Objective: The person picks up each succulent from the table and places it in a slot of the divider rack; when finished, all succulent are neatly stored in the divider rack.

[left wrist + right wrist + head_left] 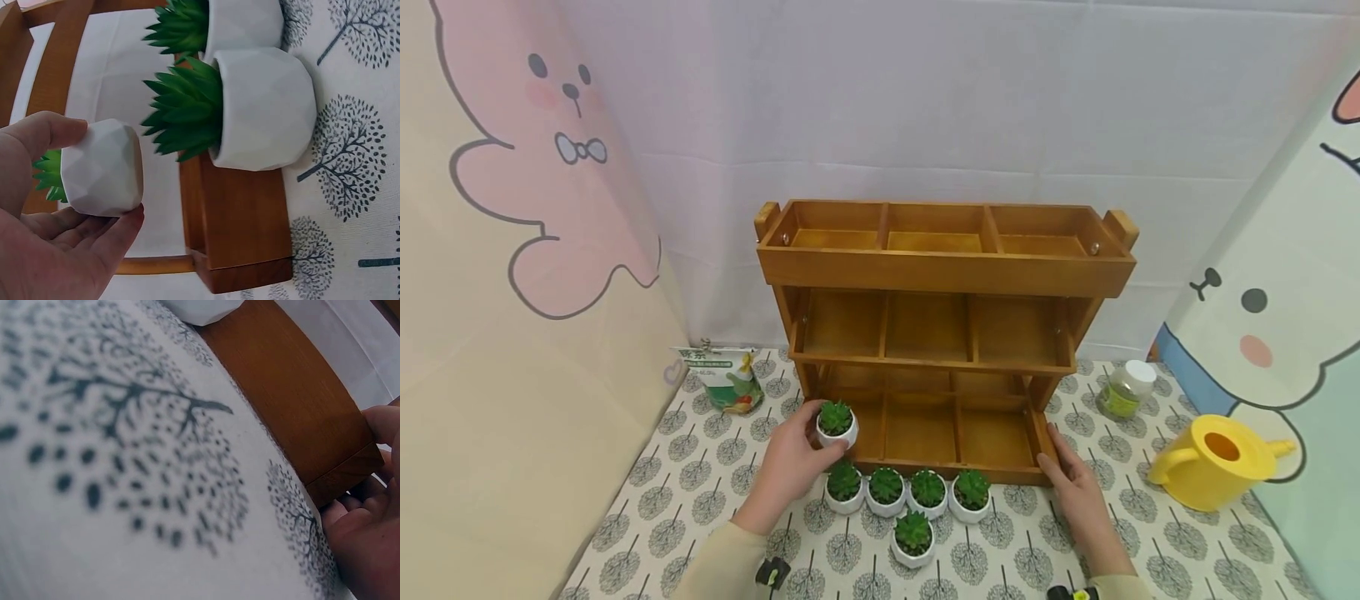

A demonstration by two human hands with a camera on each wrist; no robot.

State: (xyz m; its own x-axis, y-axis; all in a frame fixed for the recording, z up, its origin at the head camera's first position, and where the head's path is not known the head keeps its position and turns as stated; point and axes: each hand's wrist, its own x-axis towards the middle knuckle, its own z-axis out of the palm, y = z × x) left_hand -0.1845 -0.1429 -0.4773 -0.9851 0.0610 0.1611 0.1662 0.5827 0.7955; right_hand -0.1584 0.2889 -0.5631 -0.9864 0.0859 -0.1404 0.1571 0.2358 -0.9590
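My left hand (792, 457) grips a small succulent in a white faceted pot (837, 427), thumb on one side and fingers on the other. It holds the pot upright over the left front compartment of the bottom tier of a three-tier brown wooden shelf (947, 273). In the left wrist view, the pot (103, 169) shows its side and base. At the shelf's lower right front corner, my right hand (1075, 487) holds the side board, as the right wrist view also shows at the wooden corner (300, 394). All the shelf's visible compartments are bare wood.
Several matching potted succulents (886, 492) stand in a row before the shelf, with one more potted succulent (913, 537) nearer me. A yellow watering can (1206, 471) and a white-lidded jar (1123, 392) stand at right. A green-and-white packet (730, 383) stands at left.
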